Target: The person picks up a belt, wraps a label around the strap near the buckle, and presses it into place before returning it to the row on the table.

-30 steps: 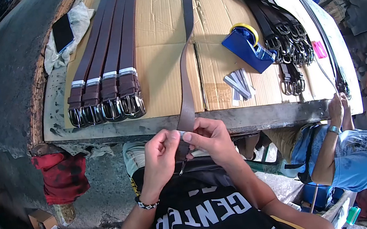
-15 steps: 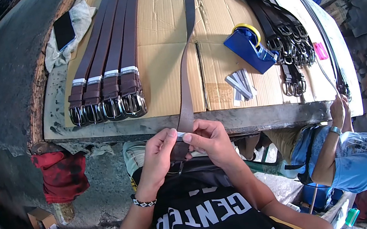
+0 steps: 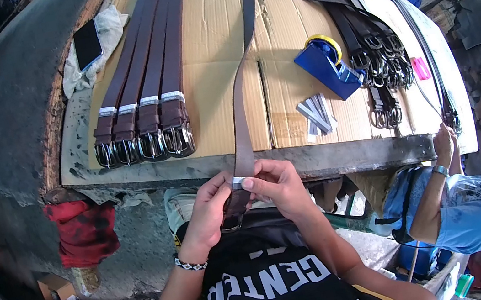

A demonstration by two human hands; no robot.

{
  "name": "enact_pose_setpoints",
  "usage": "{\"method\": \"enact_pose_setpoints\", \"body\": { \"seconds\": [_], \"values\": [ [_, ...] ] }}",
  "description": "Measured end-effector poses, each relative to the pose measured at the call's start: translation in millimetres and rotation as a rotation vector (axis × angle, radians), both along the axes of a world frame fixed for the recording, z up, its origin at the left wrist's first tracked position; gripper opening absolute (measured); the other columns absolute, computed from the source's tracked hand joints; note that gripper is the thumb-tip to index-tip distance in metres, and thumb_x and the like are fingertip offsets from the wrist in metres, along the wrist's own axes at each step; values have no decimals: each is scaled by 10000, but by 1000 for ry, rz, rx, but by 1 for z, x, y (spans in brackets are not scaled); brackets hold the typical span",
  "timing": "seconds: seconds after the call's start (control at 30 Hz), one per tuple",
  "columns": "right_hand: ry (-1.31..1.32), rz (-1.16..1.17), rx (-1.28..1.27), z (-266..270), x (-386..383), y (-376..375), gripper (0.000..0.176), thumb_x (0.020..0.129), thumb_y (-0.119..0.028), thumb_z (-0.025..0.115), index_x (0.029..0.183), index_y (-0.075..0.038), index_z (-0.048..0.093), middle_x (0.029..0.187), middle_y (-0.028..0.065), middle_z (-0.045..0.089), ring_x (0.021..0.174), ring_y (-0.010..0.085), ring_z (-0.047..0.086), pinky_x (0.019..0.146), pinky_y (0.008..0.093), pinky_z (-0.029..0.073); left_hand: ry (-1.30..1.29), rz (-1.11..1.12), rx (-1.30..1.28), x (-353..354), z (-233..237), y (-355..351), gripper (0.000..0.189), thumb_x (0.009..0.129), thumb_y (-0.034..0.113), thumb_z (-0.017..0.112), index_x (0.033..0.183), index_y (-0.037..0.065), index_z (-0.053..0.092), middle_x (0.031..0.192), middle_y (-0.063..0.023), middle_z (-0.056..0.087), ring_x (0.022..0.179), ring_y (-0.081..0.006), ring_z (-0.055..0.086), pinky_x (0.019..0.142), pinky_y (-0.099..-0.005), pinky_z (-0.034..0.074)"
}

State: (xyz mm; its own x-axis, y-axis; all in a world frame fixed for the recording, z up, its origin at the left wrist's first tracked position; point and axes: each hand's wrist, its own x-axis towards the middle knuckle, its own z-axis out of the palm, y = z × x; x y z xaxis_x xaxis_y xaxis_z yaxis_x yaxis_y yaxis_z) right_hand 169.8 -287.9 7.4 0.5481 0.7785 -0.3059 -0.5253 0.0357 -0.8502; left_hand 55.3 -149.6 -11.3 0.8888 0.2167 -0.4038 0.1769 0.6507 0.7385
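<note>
A long brown leather belt (image 3: 241,105) runs from the far end of the cardboard-covered table down over the near edge into my lap. My left hand (image 3: 209,209) and my right hand (image 3: 275,185) both pinch it just below the table edge, fingertips meeting on a small silver band (image 3: 237,181) wrapped around the strap. The buckle end hangs below my left fingers, partly hidden against my black shirt.
Several finished brown belts with silver buckles (image 3: 144,125) lie side by side at the left. A blue tape dispenser (image 3: 327,62), loose silver strips (image 3: 316,115), a pile of dark belts (image 3: 373,48) and a phone (image 3: 87,43) sit on the table. Another person's hand (image 3: 443,144) grips the right edge.
The belt has shifted slightly left and its buckle end has swung lower beneath my left hand. Both hands stay pinched on the silver band.
</note>
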Motion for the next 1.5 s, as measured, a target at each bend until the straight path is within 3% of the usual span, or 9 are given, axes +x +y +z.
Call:
{"method": "enact_pose_setpoints", "body": {
  "seconds": [0.07, 0.1, 0.43, 0.6, 1.0, 1.2, 1.3, 1.4, 1.5],
  "values": [
    [-15, -8, -54, -1, 2, -1, 130, 905, -114, 746, 878, -27, 653, 782, -10, 644, 674, 47, 579, 572, 188, 414, -19, 30, 197, 2, -4, -3, 217, 1057, 187, 451, 963, 46, 586, 864, -20, 633, 760, -88, 620, 694, -257, 519],
    [-22, -16, -70, -2, 2, -2, 131, 904, -117, 748, 875, -30, 654, 779, -18, 637, 666, 39, 565, 569, 186, 407, -38, 61, 349, 2, 5, -4, 230, 1070, 215, 488, 944, 44, 578, 830, 48, 516, 786, -16, 442, 691, -196, 384],
    [-275, 49, -182, 10, 12, -8, 229, 874, -137, 774, 762, -35, 601, 658, -82, 496, 618, 7, 401, 520, 217, 285, -88, -219, 812, 7, 36, 25, 213, 955, 163, 670, 872, -21, 600, 735, -39, 598, 732, -58, 530, 678, -247, 457],
    [-223, 83, -123, 7, 13, -14, 267, 876, -197, 798, 759, -43, 613, 632, -91, 481, 588, 8, 382, 502, 221, 264, -112, -422, 858, 16, 55, 39, 238, 881, 169, 713, 845, -36, 597, 748, -94, 654, 718, -131, 598, 699, -310, 495],
    [-210, 71, -107, 24, 25, -20, 278, 906, -234, 772, 767, -45, 623, 595, -96, 471, 534, -3, 380, 460, 220, 253, -110, -154, 932, 19, 45, 5, 231, 969, 149, 626, 835, -35, 589, 668, -26, 566, 661, -38, 480, 565, -255, 401],
    [-239, 60, -126, 23, 20, -16, 273, 908, -214, 757, 761, -35, 613, 601, -90, 469, 540, 2, 379, 467, 222, 257, -57, -44, 1005, 17, 54, -8, 263, 1004, 171, 575, 836, -31, 562, 632, -60, 485, 607, -80, 430, 535, -289, 364],
    [-224, 69, -115, 20, 16, -14, 272, 908, -208, 751, 757, -35, 605, 611, -89, 462, 553, 4, 374, 479, 223, 256, -40, -35, 1069, 15, 52, -6, 254, 1003, 167, 566, 864, -46, 561, 648, -175, 506, 571, -206, 476, 569, -348, 420],
    [-193, 72, -102, 21, 14, -12, 281, 912, -216, 745, 759, -39, 590, 619, -94, 444, 564, 5, 362, 485, 226, 255, -40, -27, 1084, 13, 54, -6, 262, 1007, 172, 566, 857, -43, 559, 655, -149, 510, 593, -175, 484, 579, -336, 419],
    [-198, 49, -93, 20, 12, -11, 286, 914, -228, 746, 765, -43, 586, 633, -91, 453, 579, 5, 365, 493, 224, 258, -72, 32, 934, 11, 54, -11, 275, 1009, 177, 577, 812, -14, 551, 636, 8, 438, 604, -74, 384, 532, -283, 332]
  ]
}}
